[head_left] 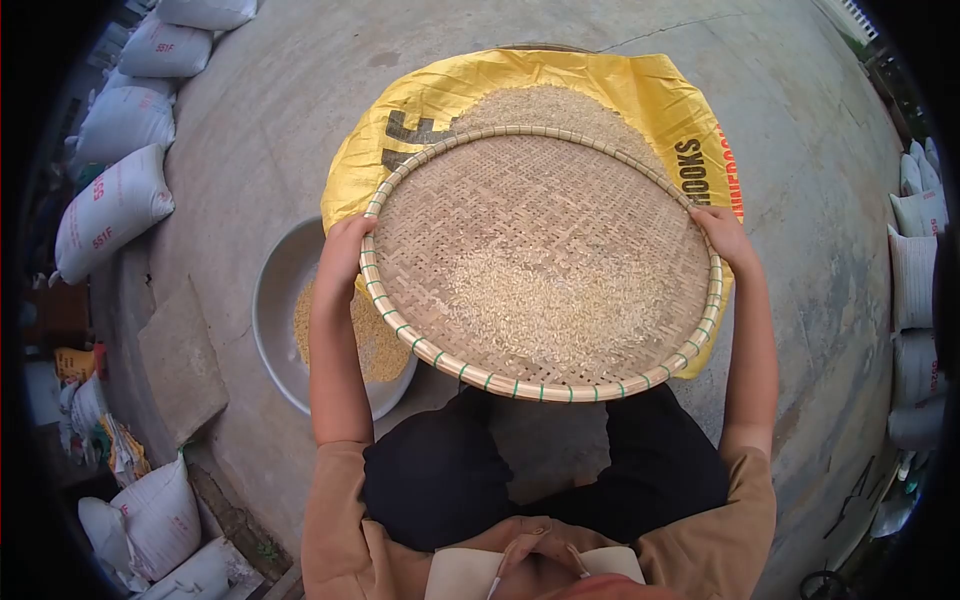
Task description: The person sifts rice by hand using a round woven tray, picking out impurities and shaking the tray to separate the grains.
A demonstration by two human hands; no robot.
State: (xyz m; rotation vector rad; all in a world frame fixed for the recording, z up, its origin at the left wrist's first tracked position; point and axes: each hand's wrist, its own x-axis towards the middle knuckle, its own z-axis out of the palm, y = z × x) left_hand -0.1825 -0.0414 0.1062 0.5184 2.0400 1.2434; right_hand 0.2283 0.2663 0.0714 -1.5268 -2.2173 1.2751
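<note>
A round woven bamboo winnowing tray (540, 190) with a green-bound rim is held over my lap by both hands. My left hand (349, 243) is closed round the left side of its rim, and my right hand (725, 236) grips the right side. Pale grains (550, 310) lie spread over the near half of the tray. Beyond and beneath it is a yellow sack sheet (440, 90) with black and red print, bearing a heap of grain (550, 105) partly hidden by the tray. The fingers under the rim are out of sight.
A metal basin (272, 330) with yellowish grain stands on the concrete floor at the left, partly behind my left forearm. Full white sacks (115, 213) line the left side, and more white sacks (915, 275) stand along the right. A flat slab (180, 360) lies left of the basin.
</note>
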